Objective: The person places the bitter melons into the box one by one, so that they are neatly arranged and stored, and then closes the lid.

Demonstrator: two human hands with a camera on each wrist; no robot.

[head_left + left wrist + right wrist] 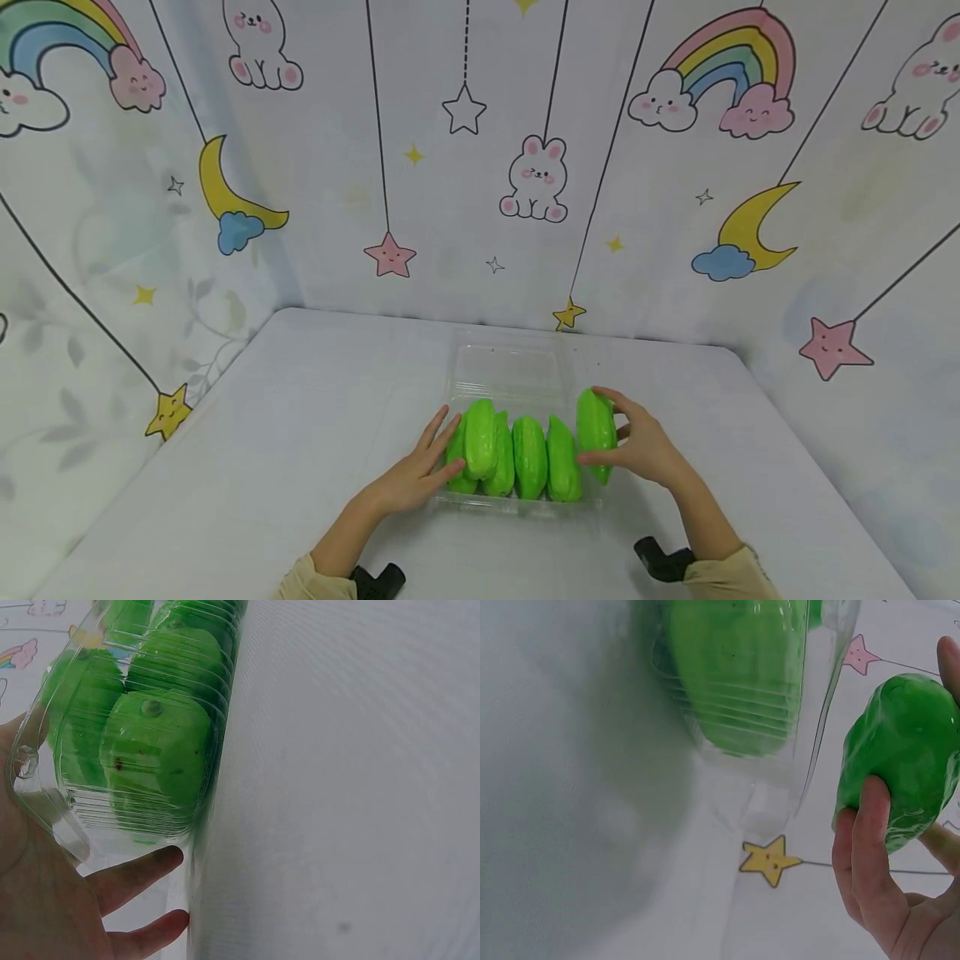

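Observation:
A clear plastic clamshell box (517, 507) lies open on the table with several glossy bright green, oblong, fruit-like pieces (530, 458) standing side by side in it. At the left end, one green piece (480, 438) rests on top of others. My left hand (408, 479) is spread against the box's left side, fingers fairly straight; in the left wrist view two fingers (146, 877) extend below the box's corner. With thumb and fingers, my right hand (651, 448) grips another green piece (911, 750), held upright at the right end, above the box's rim in the right wrist view.
The box's clear lid (506, 367) lies folded back on the far side. A white cloth covers the table (337, 375), which meets a patterned curtain (322, 167) at its back edge. Black wrist devices (663, 560) sit near both sleeves.

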